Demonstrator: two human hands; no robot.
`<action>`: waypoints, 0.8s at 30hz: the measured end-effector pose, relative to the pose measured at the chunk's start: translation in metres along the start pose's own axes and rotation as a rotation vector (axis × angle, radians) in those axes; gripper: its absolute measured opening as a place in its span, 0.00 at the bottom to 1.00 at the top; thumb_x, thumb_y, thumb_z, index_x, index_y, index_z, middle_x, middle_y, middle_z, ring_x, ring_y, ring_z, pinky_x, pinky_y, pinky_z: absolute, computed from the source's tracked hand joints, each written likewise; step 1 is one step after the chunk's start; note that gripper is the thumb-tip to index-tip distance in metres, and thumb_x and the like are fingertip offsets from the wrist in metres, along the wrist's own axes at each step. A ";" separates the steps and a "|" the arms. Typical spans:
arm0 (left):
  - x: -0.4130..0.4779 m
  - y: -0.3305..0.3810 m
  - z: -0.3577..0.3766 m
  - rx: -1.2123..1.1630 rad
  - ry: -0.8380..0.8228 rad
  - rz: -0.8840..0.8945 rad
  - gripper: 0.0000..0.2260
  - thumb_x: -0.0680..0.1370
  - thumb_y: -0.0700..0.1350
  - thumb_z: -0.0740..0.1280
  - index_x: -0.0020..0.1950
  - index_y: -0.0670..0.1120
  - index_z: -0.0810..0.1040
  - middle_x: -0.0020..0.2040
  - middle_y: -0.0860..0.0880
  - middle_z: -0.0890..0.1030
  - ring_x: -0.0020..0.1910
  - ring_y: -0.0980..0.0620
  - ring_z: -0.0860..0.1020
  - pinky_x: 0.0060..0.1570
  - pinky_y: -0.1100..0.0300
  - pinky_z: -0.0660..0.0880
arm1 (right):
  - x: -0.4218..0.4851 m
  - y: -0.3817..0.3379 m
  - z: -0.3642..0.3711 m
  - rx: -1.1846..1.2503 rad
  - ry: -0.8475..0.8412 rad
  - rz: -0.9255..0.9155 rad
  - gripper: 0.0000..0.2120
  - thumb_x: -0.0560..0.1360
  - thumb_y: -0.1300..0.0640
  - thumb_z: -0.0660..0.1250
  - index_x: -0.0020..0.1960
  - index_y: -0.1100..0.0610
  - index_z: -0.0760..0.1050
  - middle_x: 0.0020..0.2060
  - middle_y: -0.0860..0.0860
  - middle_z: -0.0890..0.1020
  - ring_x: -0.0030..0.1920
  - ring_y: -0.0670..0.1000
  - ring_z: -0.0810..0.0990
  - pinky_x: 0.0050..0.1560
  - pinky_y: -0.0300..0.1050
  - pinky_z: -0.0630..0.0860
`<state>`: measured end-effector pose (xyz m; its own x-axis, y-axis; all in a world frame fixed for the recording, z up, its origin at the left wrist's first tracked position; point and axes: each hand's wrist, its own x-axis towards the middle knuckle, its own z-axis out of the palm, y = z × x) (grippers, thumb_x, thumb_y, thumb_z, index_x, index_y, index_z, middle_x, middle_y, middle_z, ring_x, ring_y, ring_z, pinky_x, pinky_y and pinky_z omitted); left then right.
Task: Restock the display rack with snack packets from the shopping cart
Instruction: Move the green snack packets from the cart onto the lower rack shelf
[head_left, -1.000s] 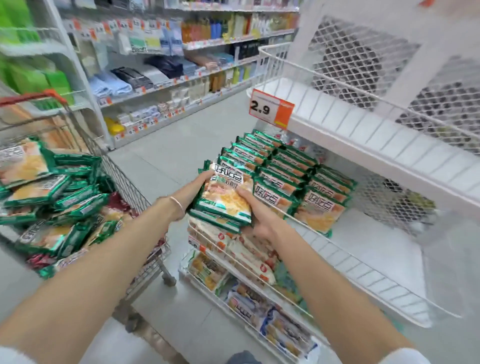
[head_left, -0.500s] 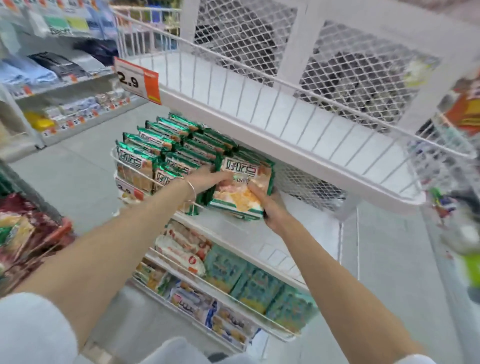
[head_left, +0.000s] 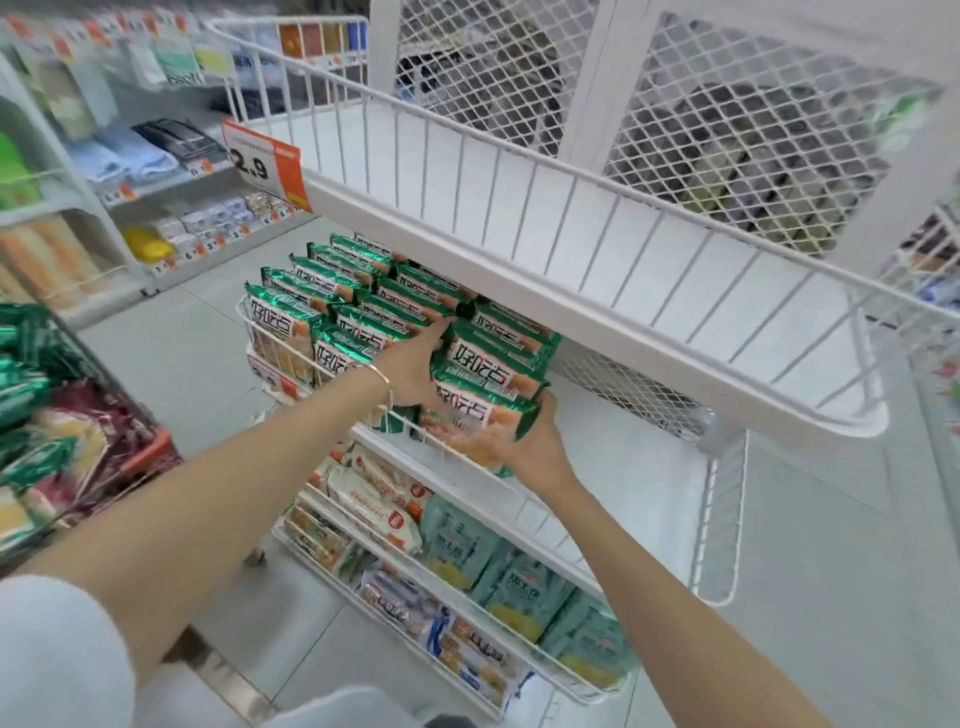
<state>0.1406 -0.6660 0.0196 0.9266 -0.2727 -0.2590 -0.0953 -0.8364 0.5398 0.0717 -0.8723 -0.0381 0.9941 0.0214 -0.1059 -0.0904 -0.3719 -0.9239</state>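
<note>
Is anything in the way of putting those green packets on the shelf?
Nothing visible. The left hand and right hand hold the green packets beside the stocked rows, with bare shelf right next to them.
</note>
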 end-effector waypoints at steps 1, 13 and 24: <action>-0.001 -0.005 0.001 0.086 -0.004 0.019 0.64 0.63 0.56 0.83 0.81 0.55 0.36 0.75 0.42 0.70 0.69 0.39 0.73 0.69 0.44 0.70 | 0.000 -0.001 -0.004 0.023 -0.025 0.039 0.38 0.68 0.47 0.80 0.66 0.46 0.58 0.60 0.42 0.76 0.61 0.44 0.78 0.64 0.42 0.75; -0.017 -0.036 0.013 0.218 0.031 -0.031 0.57 0.62 0.85 0.44 0.81 0.50 0.58 0.81 0.48 0.58 0.80 0.47 0.56 0.77 0.44 0.52 | 0.014 -0.014 0.017 -0.116 -0.064 0.220 0.45 0.74 0.26 0.52 0.80 0.53 0.49 0.75 0.56 0.68 0.70 0.59 0.73 0.68 0.60 0.73; 0.001 -0.002 0.020 0.055 0.147 0.028 0.27 0.81 0.62 0.61 0.76 0.52 0.63 0.45 0.49 0.80 0.31 0.52 0.78 0.33 0.58 0.72 | 0.034 -0.012 -0.001 -0.022 -0.126 0.362 0.39 0.72 0.29 0.59 0.75 0.51 0.60 0.68 0.52 0.75 0.64 0.57 0.76 0.63 0.59 0.75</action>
<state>0.1342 -0.6739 0.0022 0.9660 -0.2277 -0.1224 -0.1384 -0.8554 0.4991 0.1064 -0.8679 -0.0307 0.8827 -0.0012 -0.4699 -0.4319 -0.3959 -0.8104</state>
